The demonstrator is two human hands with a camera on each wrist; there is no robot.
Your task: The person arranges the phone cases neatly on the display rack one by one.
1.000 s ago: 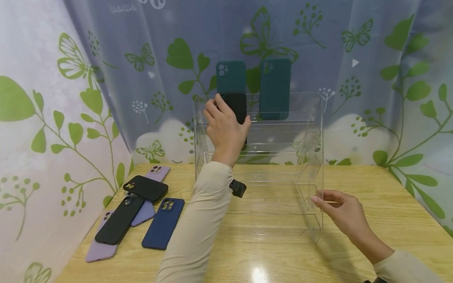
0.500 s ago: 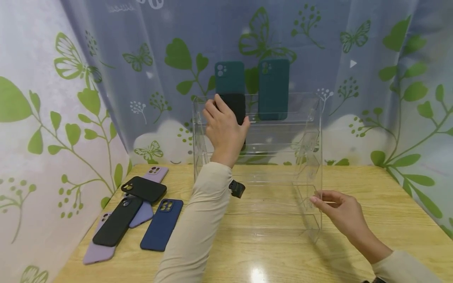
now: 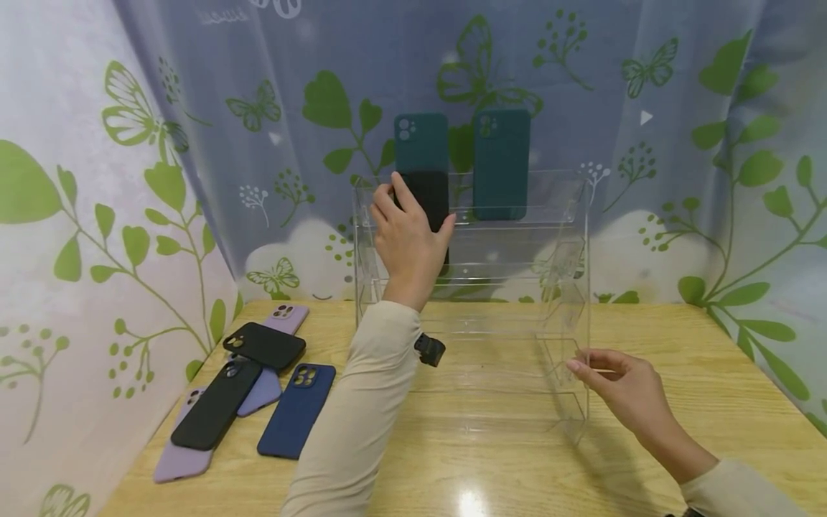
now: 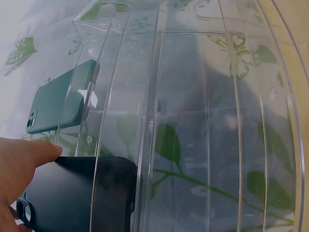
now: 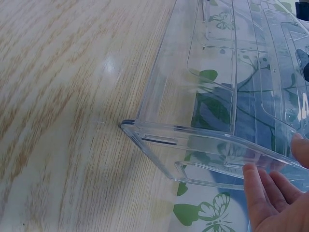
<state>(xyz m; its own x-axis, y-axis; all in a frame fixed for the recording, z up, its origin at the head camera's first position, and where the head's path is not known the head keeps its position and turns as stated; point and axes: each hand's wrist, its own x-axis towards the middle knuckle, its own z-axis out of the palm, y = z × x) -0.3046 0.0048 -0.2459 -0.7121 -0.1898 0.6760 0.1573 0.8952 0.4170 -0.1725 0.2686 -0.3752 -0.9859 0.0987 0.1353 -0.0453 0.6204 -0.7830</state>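
Note:
My left hand (image 3: 410, 240) grips a black phone case (image 3: 431, 192) by its edges, thumb along one side. The case stands upright in the second tier of a clear acrylic display rack (image 3: 481, 226); in the left wrist view its lower end is behind a clear lip. Behind it, a teal phone case (image 3: 421, 136) stands in the top tier, its lower part hidden. A second teal phone case (image 3: 501, 165) stands to the right on that tier. My right hand (image 3: 623, 384) pinches the rack's right side panel (image 5: 212, 145) between thumb and fingers.
On the wooden table (image 3: 491, 474), left of the rack, lies a loose pile: black phone cases (image 3: 216, 406) over lilac phone cases (image 3: 184, 459). A navy phone case (image 3: 297, 413) lies beside the pile, near my left sleeve. A printed curtain (image 3: 284, 43) hangs behind the rack.

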